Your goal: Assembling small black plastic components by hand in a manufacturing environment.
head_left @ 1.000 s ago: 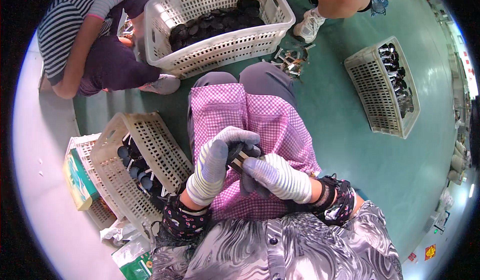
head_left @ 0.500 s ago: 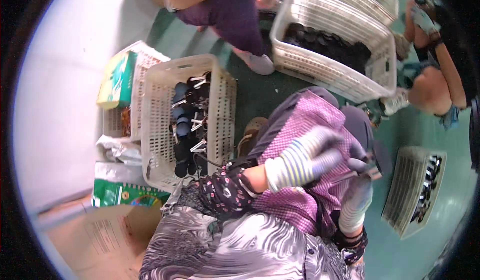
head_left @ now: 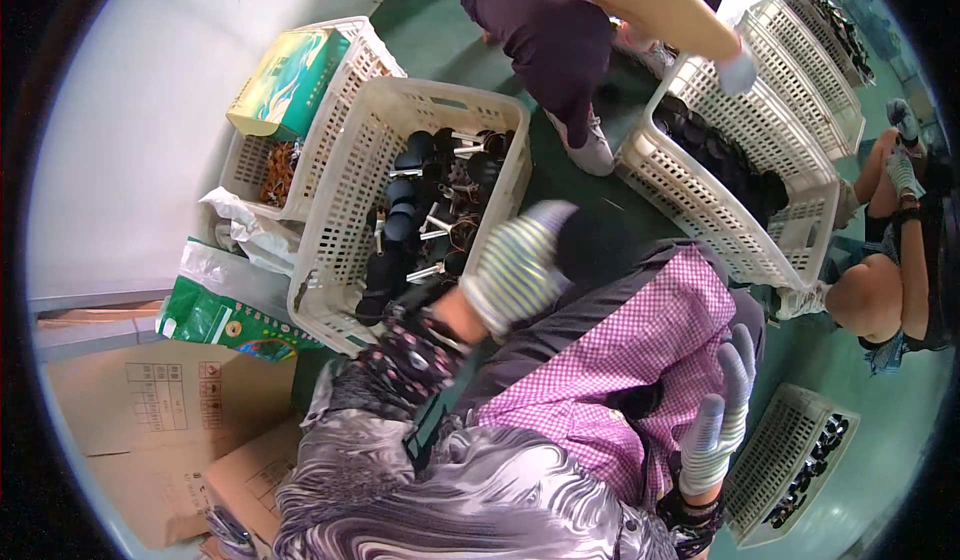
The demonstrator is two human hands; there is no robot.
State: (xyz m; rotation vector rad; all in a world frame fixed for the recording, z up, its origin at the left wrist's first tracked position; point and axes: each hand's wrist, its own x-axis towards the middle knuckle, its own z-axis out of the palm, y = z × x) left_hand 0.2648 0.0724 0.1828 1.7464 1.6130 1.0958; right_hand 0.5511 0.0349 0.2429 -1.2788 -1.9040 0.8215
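Observation:
My left hand, in a striped knit glove, hovers over my left thigh beside the near white basket. Motion smears its fingers. A dark shape shows beyond the fingertips, and I cannot make out whether the hand holds it. Inside the basket lie black and dark blue round parts with silver metal pieces. Gloved the same way, my right hand is raised at the right side of the pink checked apron, thumb and fingers apart, with nothing in it.
A yellow-green box rests on a basket holding orange-brown pieces. Cardboard lies lower left. One person sits ahead, a gloved hand over a basket of black parts; another works at far right. A smaller basket stands lower right.
My hands have come apart: the left swung left toward the near basket, the right opened. The dark round part that was by my right hand is gone from there. The view has shifted.

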